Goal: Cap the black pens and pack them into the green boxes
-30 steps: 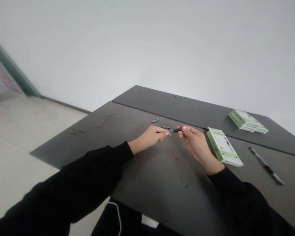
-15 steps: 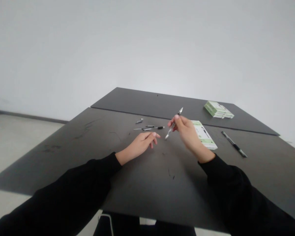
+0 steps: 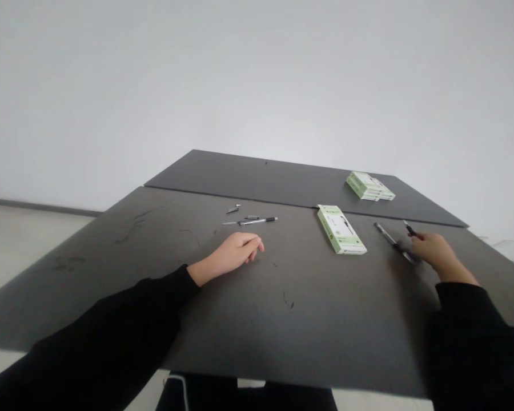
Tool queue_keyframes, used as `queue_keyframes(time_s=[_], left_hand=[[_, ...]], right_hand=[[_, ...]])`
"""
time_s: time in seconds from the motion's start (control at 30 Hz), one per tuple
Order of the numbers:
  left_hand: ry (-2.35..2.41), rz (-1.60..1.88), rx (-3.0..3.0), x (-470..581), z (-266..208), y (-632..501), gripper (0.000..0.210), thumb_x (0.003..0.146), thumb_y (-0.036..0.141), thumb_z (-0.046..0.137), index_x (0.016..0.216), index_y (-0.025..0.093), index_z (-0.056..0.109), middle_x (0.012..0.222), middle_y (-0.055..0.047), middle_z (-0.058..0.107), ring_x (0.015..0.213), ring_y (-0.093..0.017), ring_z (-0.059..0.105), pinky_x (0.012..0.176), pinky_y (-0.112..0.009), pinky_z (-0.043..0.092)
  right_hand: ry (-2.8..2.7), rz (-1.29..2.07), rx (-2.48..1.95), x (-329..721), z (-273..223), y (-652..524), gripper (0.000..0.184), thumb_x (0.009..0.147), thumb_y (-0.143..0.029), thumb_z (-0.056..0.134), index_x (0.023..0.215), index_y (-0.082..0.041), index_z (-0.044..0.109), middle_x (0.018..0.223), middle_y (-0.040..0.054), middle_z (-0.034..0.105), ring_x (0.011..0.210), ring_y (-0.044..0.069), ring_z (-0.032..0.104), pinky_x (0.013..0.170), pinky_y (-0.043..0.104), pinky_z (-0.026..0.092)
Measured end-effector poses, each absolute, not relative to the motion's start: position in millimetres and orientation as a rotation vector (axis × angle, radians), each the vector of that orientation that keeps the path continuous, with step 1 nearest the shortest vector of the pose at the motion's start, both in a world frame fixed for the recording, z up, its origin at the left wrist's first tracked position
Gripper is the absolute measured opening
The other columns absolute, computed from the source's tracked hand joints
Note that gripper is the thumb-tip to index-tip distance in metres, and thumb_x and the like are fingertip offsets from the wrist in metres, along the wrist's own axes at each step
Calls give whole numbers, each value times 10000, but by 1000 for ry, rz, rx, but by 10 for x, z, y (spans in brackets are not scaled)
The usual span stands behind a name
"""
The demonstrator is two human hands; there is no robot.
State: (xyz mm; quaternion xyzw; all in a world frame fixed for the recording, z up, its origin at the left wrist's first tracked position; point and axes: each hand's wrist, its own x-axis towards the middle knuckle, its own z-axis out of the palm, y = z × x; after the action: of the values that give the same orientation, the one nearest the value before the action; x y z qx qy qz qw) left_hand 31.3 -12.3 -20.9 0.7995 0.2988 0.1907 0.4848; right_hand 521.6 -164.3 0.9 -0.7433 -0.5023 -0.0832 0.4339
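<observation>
At the right of the table, my right hand is closed around a pen, whose end sticks out to the far left of the fingers. Just beside it lies another clear pen with a dark grip, its near end close to my fingers. My left hand rests mid-table with its fingers curled in and nothing visible in them. Beyond that hand are a pen body with a black grip, a thin refill and small caps.
A green and white pen box lies on the dark table between my hands. More such boxes are stacked on the table section behind, past a seam. A pale wall stands at the back.
My right hand has carried the pen from in front of me to the right, beside the other pen. My left hand's fingers have curled in. The view has shifted slightly.
</observation>
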Motion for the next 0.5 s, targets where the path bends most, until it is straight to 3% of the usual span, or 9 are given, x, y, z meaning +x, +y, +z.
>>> queue_keyframes(time_s=[0.17,0.27,0.33,0.5], left_hand=[[915,622,2071,263,-186,-32,305,918,324,420,765,175,637,583,25,531,558,-130,503,595,-243,373],[1105,850,2259,155,-191,199,239,912,301,483,853,173,676,771,-27,617,745,-171,573,694,-268,405],[1178,925,2372,62,-221,407,212,909,255,508,978,173,691,935,-59,628,858,-189,586,779,-289,440],[1196,825,2480,16,-346,798,299,940,227,512,1165,172,701,1010,-89,596,983,-221,583,927,-364,476]], right_hand=[[-1003,-85,-2091,5043,-5,-1587,228,761,-80,606,596,-234,637,477,48,567,395,168,436,510,363,297],[-1048,40,-2090,4642,35,-1424,100,807,-171,608,818,-211,699,668,82,659,518,185,522,568,364,366],[-1123,144,-2065,4296,31,-1284,154,827,-234,608,930,-195,714,706,76,663,559,179,535,579,345,382],[-1473,330,-1908,3405,-29,-994,292,846,-339,555,1023,-163,708,710,47,625,569,169,511,555,307,381]])
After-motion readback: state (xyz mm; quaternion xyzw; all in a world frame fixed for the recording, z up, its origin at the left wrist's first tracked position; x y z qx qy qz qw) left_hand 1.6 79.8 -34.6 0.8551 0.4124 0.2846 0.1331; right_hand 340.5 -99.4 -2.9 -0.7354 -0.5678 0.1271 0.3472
